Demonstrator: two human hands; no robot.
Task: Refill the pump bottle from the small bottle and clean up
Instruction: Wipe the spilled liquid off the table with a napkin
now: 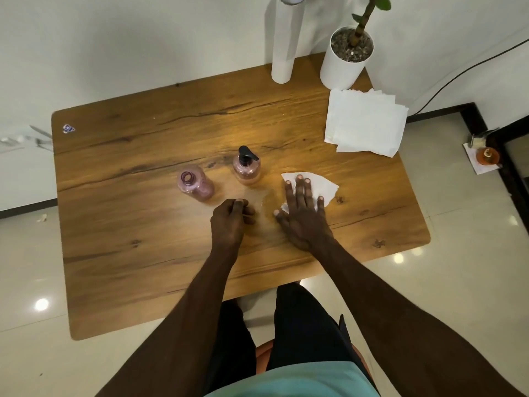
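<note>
The pump bottle (246, 167) with its black pump head stands upright at the middle of the wooden table (143, 224). Left of it stands the small pink bottle (196, 184), uncapped. A wet patch (259, 200) glistens on the wood just in front of the pump bottle. My right hand (303, 213) lies flat with straight fingers on a white paper tissue (323, 186), pressing it to the table right of the wet patch. My left hand (232, 222) rests on the table with its fingers curled; whether anything small is inside them cannot be told.
A stack of white tissues (365, 123) lies at the back right of the table. Behind it stand a white plant pot (343, 63) and a tall white paper roll (284, 41). The table's front edge is near my legs.
</note>
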